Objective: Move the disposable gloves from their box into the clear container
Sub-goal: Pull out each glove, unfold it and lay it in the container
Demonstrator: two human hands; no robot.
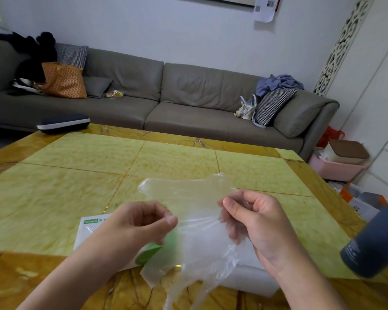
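Both hands hold a thin clear disposable glove (195, 222) stretched in the air above the near edge of the table (76, 166).

From my remote seat I see the left hand (134, 222) with fingers curled, pinching one side of the glove, and the right hand (253, 218) curled and pinching the other side, so the film hangs between them with its fingers drooping toward the near edge. Under the hands lies the white and green glove box (87, 229), flat near the near edge. A frosted clear container (251, 280) seems to sit just right of the box, mostly hidden. A dark grey cup (372, 242) stands at the right edge. I judge the glove should be gathered loosely, then lowered into the container without snagging.
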